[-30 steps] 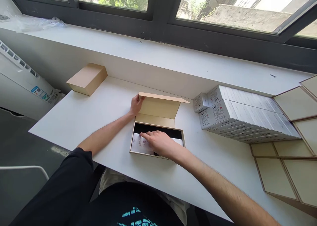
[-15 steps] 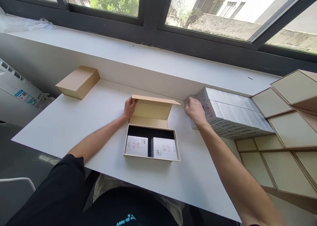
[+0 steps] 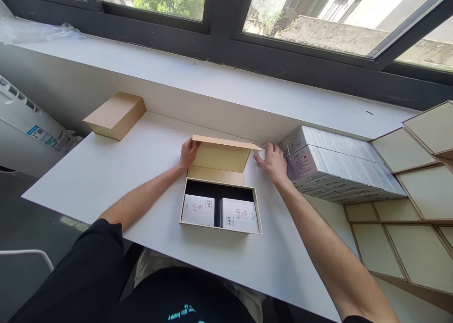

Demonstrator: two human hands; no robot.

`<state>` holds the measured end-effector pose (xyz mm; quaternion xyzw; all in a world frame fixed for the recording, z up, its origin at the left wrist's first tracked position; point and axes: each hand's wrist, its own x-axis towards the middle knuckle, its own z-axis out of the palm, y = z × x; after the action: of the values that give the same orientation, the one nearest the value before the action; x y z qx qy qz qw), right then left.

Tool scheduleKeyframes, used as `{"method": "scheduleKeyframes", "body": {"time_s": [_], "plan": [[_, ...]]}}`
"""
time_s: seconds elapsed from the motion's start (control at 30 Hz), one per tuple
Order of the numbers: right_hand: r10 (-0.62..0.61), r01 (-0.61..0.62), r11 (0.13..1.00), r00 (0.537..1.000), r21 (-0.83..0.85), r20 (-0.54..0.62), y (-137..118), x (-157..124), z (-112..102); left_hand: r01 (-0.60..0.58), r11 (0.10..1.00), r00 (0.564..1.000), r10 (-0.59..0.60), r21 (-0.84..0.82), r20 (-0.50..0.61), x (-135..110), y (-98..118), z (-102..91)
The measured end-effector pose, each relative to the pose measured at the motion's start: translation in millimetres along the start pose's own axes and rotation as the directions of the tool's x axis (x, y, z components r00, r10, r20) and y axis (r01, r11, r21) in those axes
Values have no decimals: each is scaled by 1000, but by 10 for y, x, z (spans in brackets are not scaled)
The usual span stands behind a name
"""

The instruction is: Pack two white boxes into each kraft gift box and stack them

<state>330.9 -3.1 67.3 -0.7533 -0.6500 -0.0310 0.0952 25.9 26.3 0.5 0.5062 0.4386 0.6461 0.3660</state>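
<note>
An open tan gift box (image 3: 215, 229) lies in front of me on the white table. Two small white printed cartons (image 3: 239, 215) sit in its black-lined tray, side by side. My left hand (image 3: 188, 153) pinches the upper left corner of the raised lid (image 3: 221, 156). Beyond the lid's right end, my right hand (image 3: 273, 163) has its fingers curved round a white carton (image 3: 261, 153), mostly hidden by the hand and the lid. Right beside that hand stands a stack of the same white cartons (image 3: 332, 158).
A closed tan box (image 3: 116, 115) rests at the table's (image 3: 152, 144) back left. Several tan open-fronted boxes (image 3: 399, 247) are piled at the right. Behind the table runs a white window ledge (image 3: 148, 66), with clear plastic wrap (image 3: 38, 32) at its left end.
My right hand has drawn a little leftward from the end of the carton stack toward the lid, a white carton at its fingers. My left hand stays on the lid.
</note>
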Motion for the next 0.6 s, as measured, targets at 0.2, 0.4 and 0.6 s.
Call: {"method": "scheduleKeyframes", "body": {"time_s": [0.2, 0.4, 0.6], "plan": [[75, -74, 991, 997, 115, 0, 38, 29, 127, -4, 1000, 1000, 4, 1, -9, 4, 1, -4], [57, 47, 932, 960, 360, -274, 19, -365, -81, -17, 1000, 1000, 17, 14, 0, 28, -28, -6], [-348, 628, 697, 718, 345, -603, -235, -1198, -617, -7, 999, 1000, 8, 38, -11, 49, -41, -18]]}}
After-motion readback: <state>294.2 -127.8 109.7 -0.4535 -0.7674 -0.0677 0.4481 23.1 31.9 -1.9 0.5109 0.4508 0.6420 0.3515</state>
